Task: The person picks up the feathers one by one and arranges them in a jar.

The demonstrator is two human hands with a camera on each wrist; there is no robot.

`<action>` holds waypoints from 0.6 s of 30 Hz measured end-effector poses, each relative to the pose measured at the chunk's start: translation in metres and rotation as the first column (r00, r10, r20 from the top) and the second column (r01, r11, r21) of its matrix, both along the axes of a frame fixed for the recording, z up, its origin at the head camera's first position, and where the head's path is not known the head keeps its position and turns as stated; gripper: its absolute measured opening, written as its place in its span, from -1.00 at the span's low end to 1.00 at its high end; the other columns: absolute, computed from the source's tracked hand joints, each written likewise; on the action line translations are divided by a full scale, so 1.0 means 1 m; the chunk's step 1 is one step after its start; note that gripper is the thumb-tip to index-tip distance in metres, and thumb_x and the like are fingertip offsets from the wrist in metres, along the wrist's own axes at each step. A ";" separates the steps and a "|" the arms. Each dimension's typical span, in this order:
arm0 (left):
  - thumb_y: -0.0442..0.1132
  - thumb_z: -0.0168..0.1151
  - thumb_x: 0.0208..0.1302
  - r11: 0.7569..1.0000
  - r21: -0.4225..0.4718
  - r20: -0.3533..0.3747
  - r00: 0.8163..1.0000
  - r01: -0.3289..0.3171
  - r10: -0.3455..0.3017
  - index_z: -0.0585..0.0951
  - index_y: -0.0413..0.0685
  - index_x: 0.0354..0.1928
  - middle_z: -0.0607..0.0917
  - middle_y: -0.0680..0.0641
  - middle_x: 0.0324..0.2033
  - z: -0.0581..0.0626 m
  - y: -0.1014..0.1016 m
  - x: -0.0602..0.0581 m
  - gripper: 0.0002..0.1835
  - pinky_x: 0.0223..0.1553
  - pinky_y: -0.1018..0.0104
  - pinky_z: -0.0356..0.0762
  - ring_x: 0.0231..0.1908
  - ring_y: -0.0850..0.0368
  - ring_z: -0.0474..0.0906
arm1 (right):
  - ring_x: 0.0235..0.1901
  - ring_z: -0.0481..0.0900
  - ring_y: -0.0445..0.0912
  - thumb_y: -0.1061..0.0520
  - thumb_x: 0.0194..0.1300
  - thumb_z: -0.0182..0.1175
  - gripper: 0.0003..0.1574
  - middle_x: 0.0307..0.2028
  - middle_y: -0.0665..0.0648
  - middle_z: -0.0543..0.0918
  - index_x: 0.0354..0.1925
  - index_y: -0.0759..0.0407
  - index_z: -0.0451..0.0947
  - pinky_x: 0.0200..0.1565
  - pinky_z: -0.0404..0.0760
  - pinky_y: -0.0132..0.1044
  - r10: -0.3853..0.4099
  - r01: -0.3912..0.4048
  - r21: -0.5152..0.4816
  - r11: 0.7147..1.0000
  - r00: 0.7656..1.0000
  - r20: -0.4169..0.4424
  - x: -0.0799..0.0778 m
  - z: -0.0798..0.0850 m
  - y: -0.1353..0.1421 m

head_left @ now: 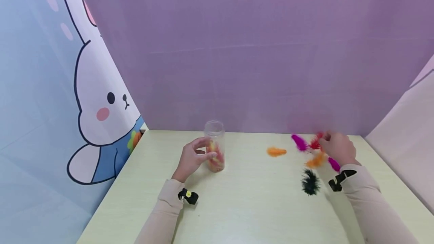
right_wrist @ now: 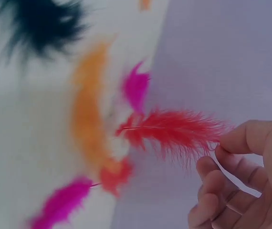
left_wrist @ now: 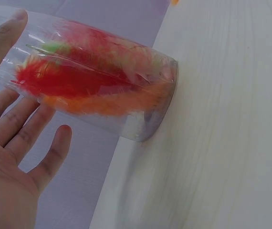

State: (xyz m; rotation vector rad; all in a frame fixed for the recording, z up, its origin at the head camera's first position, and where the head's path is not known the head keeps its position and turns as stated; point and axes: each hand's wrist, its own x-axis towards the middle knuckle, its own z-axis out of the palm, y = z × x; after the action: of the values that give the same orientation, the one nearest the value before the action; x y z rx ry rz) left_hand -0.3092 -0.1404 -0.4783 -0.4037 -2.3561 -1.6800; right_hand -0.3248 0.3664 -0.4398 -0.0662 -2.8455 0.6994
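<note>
The right hand (head_left: 340, 149) pinches a red feather (right_wrist: 167, 130) by its fluffy end, quill pointing leftward from the fingers; the roughly upright jar (head_left: 217, 163), gripped by the nearer left hand (head_left: 191, 158), is well left.

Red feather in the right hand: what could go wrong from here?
The red feather is pinched at its wispy end by the right hand, so it might slip free.
Its quill end looks close to a magenta feather in the right wrist view and could drag it.
The left hand has a finger off the clear jar, so a knock might tilt it.
</note>
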 end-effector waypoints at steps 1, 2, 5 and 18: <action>-0.07 0.63 0.04 1.000 0.002 -0.001 1.000 0.002 -0.002 0.64 0.06 0.22 0.77 -0.09 0.08 0.000 0.000 0.000 -0.35 -0.03 0.24 0.72 0.11 0.02 0.69 | -0.56 0.39 0.00 -0.06 0.46 0.04 -0.64 -0.57 0.05 0.48 -0.38 0.15 0.44 -0.55 0.23 -0.22 0.003 -0.003 -0.008 1.000 1.000 0.001 0.001 0.003 -0.001; -0.07 0.63 0.04 1.000 0.005 -0.001 1.000 0.004 -0.004 0.64 0.05 0.22 0.77 -0.09 0.08 0.000 0.000 0.000 -0.35 -0.02 0.22 0.72 0.11 0.01 0.69 | -0.54 0.40 0.00 -0.06 0.47 0.05 -0.64 -0.56 0.06 0.49 -0.36 0.16 0.44 -0.53 0.25 -0.22 0.011 -0.011 -0.019 1.000 1.000 0.002 0.002 0.006 -0.003; -0.09 0.63 0.04 1.000 0.009 -0.001 1.000 0.007 -0.007 0.64 0.02 0.23 0.77 -0.10 0.07 -0.001 -0.001 0.002 -0.34 -0.02 0.16 0.73 0.10 0.00 0.70 | -0.52 0.45 -0.02 -0.10 0.50 0.07 -0.61 -0.54 0.06 0.54 -0.33 0.19 0.47 -0.49 0.30 -0.23 0.049 -0.049 -0.045 0.998 0.999 0.012 0.006 0.016 -0.009; -0.14 0.63 0.04 1.000 0.018 -0.011 1.000 0.009 -0.008 0.61 -0.13 0.25 0.77 -0.13 0.06 0.000 -0.001 0.000 -0.31 0.01 0.07 0.72 0.10 -0.03 0.70 | -0.59 0.45 -0.05 0.00 0.48 0.04 -0.64 -0.54 0.10 0.57 -0.34 0.22 0.56 -0.54 0.43 -0.24 0.149 -0.156 -0.094 0.983 0.985 -0.085 0.020 0.057 -0.051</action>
State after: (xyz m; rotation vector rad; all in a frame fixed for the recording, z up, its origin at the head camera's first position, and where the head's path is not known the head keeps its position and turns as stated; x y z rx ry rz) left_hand -0.3092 -0.1415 -0.4788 -0.4191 -2.3328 -1.6974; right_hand -0.3048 0.3150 -0.3823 0.1620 -2.7615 0.8564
